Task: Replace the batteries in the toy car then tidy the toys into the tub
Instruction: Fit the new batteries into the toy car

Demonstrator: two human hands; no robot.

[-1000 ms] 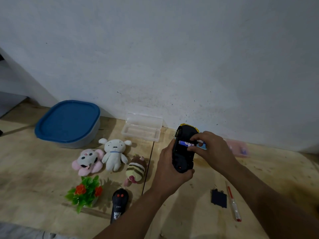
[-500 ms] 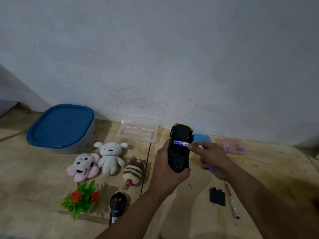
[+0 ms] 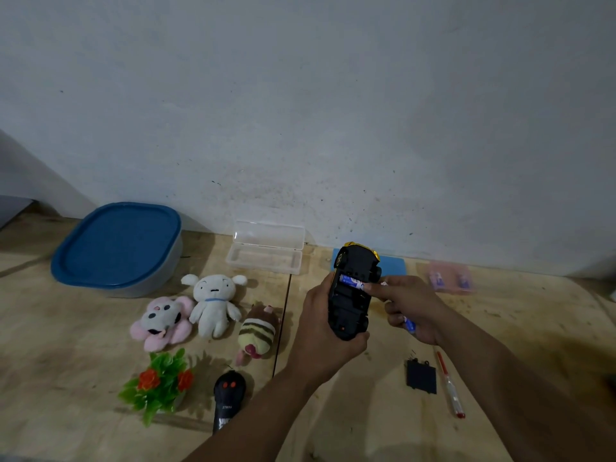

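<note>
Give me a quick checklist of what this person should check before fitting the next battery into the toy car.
1. Car held steady: ok, the left hand grips the toy car underside up.
2. First battery in the bay: ok, the right hand has a fingertip on its end; fully seated, cannot tell.
3. Next battery ready: ok, a spare battery sits in the right hand's curled fingers.
4. Polarity: cannot tell.
5. Battery cover and screwdriver nearby: ok, both lie on the floor.
6. Tub open for toys: not ok, lid on.
</note>
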